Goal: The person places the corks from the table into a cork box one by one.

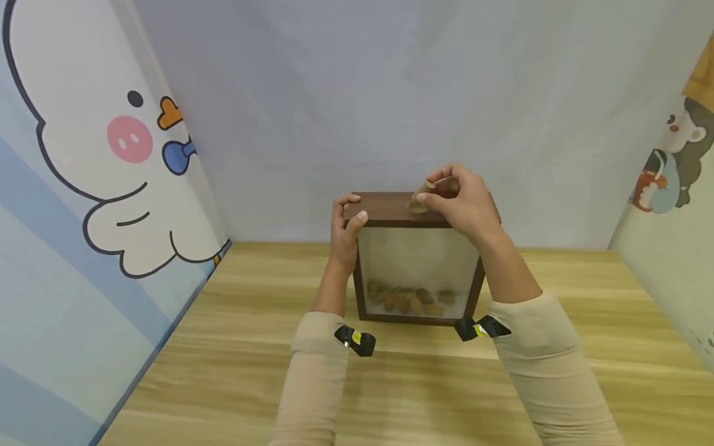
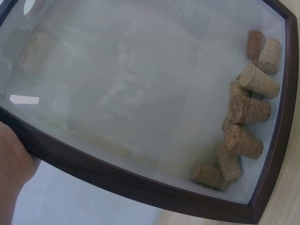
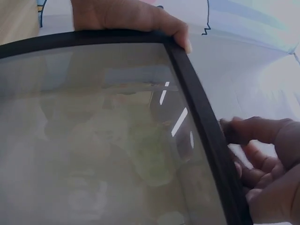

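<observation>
A dark brown wooden shadow box (image 1: 419, 320) with a clear front stands upright on the table. Several corks (image 2: 251, 110) lie heaped along its bottom inside. My left hand (image 1: 344, 232) grips the box's upper left corner, thumb at the front edge and fingers over the top. Above the top panel, my right hand (image 1: 465, 201) pinches a tan cork (image 1: 427, 186) between thumb and fingers. The cork tilts just over a pale round spot (image 1: 417, 207) in the top. In the left wrist view, a round hole (image 2: 33, 7) shows in the top panel from inside.
The box rests on a light wood-grain table (image 1: 268, 371), close to a plain pale curtain (image 1: 390, 93) behind. A cartoon-printed wall (image 1: 67, 155) stands at the left, another printed wall (image 1: 680, 248) at the right.
</observation>
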A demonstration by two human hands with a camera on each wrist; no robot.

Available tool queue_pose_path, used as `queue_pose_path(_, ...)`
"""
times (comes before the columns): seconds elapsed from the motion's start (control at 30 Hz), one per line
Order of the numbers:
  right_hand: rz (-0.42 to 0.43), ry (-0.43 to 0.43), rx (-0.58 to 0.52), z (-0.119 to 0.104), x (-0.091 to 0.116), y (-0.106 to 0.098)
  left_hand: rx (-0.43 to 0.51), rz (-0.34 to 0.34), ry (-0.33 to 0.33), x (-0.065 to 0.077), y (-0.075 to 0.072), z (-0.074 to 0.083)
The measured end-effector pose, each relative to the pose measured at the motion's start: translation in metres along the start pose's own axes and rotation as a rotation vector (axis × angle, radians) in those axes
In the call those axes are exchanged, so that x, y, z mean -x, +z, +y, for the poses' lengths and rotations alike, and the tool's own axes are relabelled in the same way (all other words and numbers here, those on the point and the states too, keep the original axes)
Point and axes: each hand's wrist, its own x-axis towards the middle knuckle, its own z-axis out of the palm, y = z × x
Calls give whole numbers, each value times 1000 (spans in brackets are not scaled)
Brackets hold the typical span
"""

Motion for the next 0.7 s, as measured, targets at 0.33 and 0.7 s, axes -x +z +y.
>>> queue_pose_path(0.33,15,92,67,-6,-6,4,6,0,-12,-1,3,2)
queue_pose_path(0.7,99,-107,-11,4,32,3,-17,10,-22,2,-2,3)
